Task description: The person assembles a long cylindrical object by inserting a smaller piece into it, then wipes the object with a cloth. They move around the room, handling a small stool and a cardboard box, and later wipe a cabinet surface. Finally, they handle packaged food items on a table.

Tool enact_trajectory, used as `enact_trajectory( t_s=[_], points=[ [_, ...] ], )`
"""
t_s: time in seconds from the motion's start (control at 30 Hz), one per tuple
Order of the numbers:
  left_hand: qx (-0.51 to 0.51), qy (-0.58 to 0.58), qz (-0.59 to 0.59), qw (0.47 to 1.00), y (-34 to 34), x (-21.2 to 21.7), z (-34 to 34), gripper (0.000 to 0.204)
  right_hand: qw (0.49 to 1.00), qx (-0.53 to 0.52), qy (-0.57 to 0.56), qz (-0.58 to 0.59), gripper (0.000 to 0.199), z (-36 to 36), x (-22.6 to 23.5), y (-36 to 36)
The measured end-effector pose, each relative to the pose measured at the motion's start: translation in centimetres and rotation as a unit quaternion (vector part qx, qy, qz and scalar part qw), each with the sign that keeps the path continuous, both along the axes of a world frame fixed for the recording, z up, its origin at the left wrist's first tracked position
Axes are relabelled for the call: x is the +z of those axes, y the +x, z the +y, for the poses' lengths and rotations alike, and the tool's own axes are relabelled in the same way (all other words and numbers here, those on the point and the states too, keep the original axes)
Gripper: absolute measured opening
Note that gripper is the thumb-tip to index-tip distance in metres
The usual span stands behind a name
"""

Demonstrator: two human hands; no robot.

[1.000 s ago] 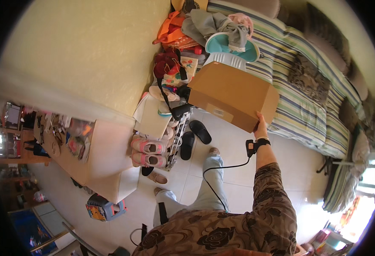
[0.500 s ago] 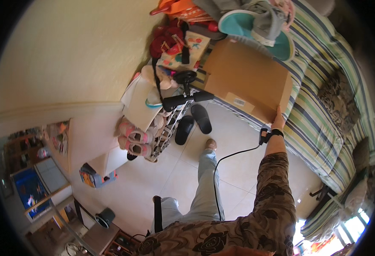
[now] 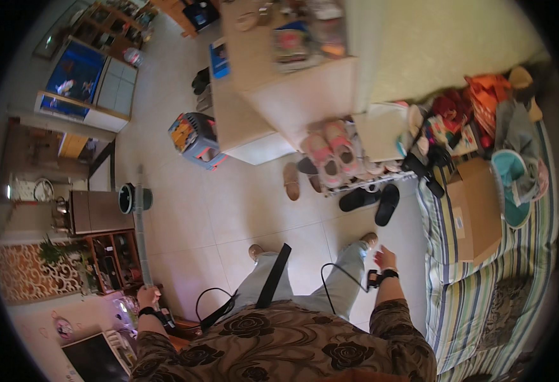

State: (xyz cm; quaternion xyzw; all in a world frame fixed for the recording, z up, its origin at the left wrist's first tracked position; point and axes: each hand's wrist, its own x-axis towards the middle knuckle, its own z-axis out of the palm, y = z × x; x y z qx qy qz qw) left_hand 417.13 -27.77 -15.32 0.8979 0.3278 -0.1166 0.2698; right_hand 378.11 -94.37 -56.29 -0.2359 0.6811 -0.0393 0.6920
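Observation:
My left hand (image 3: 148, 296), at the lower left, is closed round a long grey pole (image 3: 141, 235). The pole stretches away from my fist and crosses in front of a dark green bin (image 3: 127, 198). My right hand (image 3: 386, 258) hangs over the floor beside the striped bed, its fingers loosely parted with nothing in them. A black band with a cable is on that wrist. To its right, a brown cardboard box (image 3: 477, 213) lies on the bed, apart from the hand.
Black slippers (image 3: 388, 205) lie ahead by a shoe rack holding pink shoes (image 3: 330, 153). A grey and orange toolbox-like case (image 3: 197, 141) stands beside a white cabinet (image 3: 260, 149). The striped bed (image 3: 448, 305) runs along the right; a fish tank (image 3: 74, 77) stands far left.
My right hand has left the cardboard box and come back to my side. The view has turned left, and my left hand on the grey pole has come into sight.

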Motion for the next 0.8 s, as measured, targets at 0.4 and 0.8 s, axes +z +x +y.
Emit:
enact_trajectory(
  t_s=[0.4, 0.8],
  points=[
    [-0.027, 0.094, -0.023, 0.995, 6.3, -7.7, 27.7, 0.024, 0.944, 0.251, 0.028, -0.213, 0.043, 26.6, 18.8, 46.5],
    [0.009, -0.051, -0.053, 0.997, 28.3, -5.0, 23.1, 0.02, 0.952, 0.05, 0.03, -0.3, 0.025, 17.9, 12.0, 85.6]
  ],
)
